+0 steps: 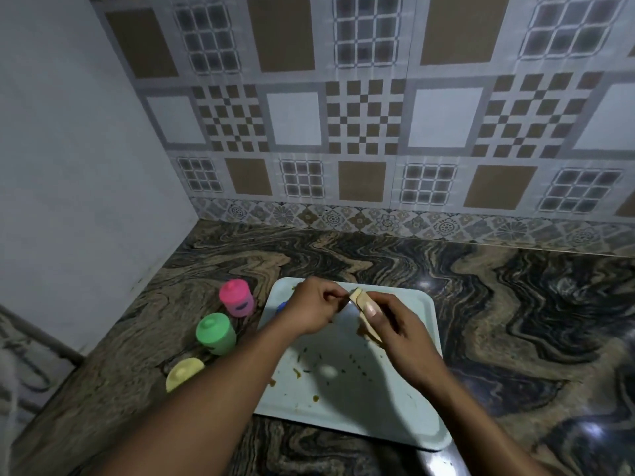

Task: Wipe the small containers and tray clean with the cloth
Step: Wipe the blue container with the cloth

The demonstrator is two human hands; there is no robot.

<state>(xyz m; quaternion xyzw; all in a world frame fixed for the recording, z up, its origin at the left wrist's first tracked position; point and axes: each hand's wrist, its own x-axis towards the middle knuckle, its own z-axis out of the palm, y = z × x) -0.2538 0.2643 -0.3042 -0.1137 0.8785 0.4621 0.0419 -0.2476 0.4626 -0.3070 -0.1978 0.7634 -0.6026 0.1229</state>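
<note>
A pale blue tray (405,400) lies on the marbled counter, its surface flecked with brown and dark crumbs. Above its far half, my left hand (311,309) and my right hand (395,326) together hold a folded beige cloth (364,312), stained brown at its lower end. A blue container (281,306) peeks out behind my left hand on the tray; most of it is hidden. Left of the tray, off it, stand a pink container (237,298), a green container (215,333) and a yellow container (184,372), all lidded.
The marbled counter (515,304) runs to a patterned tile wall at the back and a plain wall (68,166) on the left. The counter's front edge falls just below the tray. A patterned surface shows at the lower left.
</note>
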